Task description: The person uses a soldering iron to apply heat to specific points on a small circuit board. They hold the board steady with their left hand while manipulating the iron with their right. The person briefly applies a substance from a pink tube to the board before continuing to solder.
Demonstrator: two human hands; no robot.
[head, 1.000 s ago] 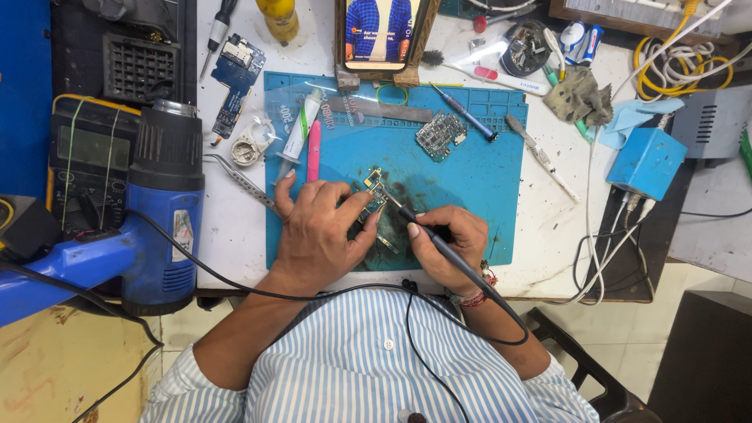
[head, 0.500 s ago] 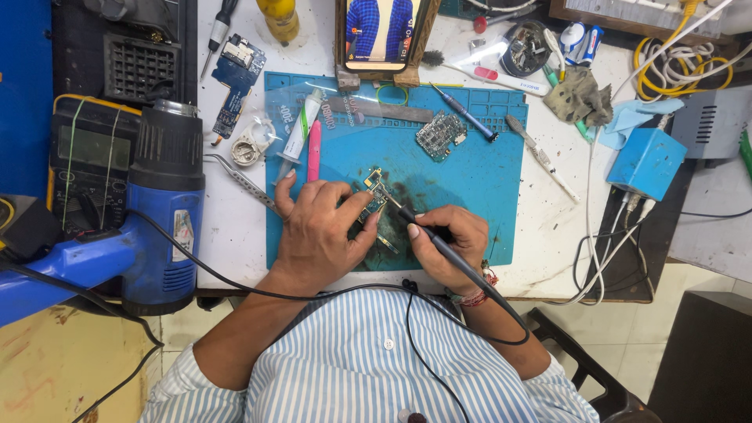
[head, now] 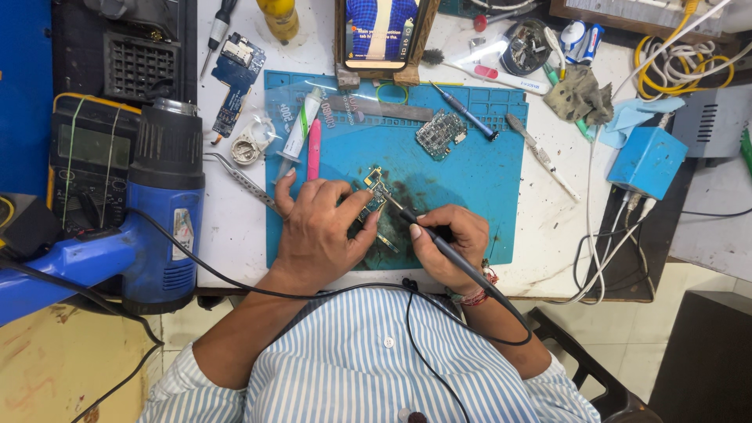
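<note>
My left hand (head: 317,229) presses down on a small green circuit board (head: 373,190) lying on the blue work mat (head: 470,168), fingers holding its lower part. In my right hand (head: 445,244) I grip a black soldering iron (head: 427,233) like a pen. Its tip touches the board near its upper end. The iron's black cord runs back over my striped shirt.
A blue hot-air gun (head: 160,200) and a yellow multimeter (head: 82,160) lie at the left. On the mat are a second circuit board (head: 440,133), a syringe (head: 301,125), a pink tool (head: 314,149) and a screwdriver (head: 464,112). Tweezers (head: 244,180), a phone on a stand (head: 381,31) and a blue box (head: 647,162) surround it.
</note>
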